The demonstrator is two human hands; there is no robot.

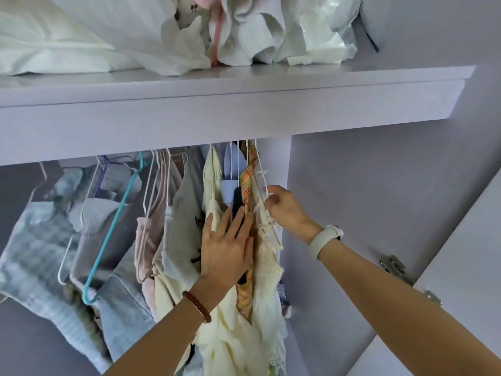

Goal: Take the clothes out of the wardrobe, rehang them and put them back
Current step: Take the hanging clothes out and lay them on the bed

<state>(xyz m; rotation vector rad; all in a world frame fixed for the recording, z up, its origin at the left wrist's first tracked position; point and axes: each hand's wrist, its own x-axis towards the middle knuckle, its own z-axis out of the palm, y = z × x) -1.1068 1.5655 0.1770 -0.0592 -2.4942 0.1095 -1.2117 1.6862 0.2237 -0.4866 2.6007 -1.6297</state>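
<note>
Several garments hang on thin hangers under the wardrobe shelf (217,104). At the right end hangs a cream lace garment (267,256) on a white hanger (261,169), beside an orange plaid piece (248,177) and a pale yellow garment (214,191). My left hand (226,248) lies flat with straight fingers against the clothes, pushing them left. My right hand (284,208) pinches the white hanger and lace shoulder of the rightmost garment. A teal hanger (108,234) hangs further left among grey and blue tops.
Bedding and white bags (244,31) are piled on the shelf above. The wardrobe side panel (352,199) stands right of the clothes, and the open door with metal hinges (393,265) is at the far right.
</note>
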